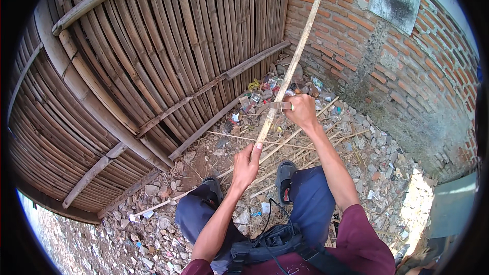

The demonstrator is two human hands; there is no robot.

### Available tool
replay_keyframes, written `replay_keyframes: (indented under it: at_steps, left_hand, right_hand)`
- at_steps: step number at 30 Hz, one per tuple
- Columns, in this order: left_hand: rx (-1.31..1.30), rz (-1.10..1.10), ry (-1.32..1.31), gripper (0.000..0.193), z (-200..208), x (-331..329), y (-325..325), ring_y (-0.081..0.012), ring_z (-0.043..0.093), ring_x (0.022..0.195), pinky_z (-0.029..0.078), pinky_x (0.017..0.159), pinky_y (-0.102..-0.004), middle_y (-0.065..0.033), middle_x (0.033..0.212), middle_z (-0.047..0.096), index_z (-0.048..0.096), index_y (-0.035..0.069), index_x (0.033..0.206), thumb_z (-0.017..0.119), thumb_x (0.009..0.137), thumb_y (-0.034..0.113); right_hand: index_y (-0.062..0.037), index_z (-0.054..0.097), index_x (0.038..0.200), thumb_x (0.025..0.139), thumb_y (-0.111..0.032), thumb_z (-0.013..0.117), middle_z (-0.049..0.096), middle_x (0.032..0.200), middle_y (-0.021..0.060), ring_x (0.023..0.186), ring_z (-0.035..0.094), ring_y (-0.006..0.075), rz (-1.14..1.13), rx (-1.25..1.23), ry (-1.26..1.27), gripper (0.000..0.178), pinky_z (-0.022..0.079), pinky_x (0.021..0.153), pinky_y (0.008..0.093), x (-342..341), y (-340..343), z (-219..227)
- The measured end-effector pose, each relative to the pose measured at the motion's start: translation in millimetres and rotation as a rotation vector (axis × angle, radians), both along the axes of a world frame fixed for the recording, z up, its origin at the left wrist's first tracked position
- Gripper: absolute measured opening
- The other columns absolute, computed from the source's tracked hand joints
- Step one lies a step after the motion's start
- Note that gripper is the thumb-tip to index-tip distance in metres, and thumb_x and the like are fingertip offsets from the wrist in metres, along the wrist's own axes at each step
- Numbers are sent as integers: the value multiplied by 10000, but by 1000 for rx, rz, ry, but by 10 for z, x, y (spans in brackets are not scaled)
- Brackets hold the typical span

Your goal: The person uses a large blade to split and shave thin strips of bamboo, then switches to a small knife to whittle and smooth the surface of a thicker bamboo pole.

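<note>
A long pale bamboo strip (293, 64) slants up and away from me toward the brick corner. My left hand (246, 165) is closed round its near end, with the thumb lying along the strip. My right hand (301, 110) grips a knife by its handle, most of which the fingers hide. The short flat knife blade (277, 105) lies across the strip, a little beyond my left hand. Whether the edge bites into the bamboo cannot be made out.
Thin bamboo sticks (285, 140) lie on the stony, littered ground by my shoes (286, 175). A bamboo slat wall (168, 46) rises at the left, a brick wall (346, 35) at the far right. A grey-green panel (452, 209) stands at the right edge.
</note>
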State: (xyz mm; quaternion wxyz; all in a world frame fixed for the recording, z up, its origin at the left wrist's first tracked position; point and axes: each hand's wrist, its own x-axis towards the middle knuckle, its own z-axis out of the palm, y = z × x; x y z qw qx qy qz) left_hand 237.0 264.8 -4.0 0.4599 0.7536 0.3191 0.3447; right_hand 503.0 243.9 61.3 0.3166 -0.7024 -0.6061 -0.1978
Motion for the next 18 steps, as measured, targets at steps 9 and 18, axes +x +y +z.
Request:
replay_keyframes:
  at_steps: [9, 18]
  left_hand:
    - [-19, 0, 37, 518, 51, 13, -58, -296, 437, 593, 422, 635, -484, -221, 637, 525, 580, -47, 872, 544, 1096, 419]
    - [-12, 39, -3, 526, 112, 34, -53, -327, 461, 583, 425, 638, -502, -244, 650, 538, 585, -47, 877, 539, 1097, 430]
  right_hand:
    - [-43, 776, 727, 676, -95, 792, 715, 684, 189, 656, 739, 358, -25, -11, -57, 75, 603, 645, 458, -51, 41, -16]
    - [-43, 762, 741, 691, -71, 780, 718, 691, 190, 649, 734, 369, -114, 6, -111, 60, 598, 638, 482, -45, 116, 95]
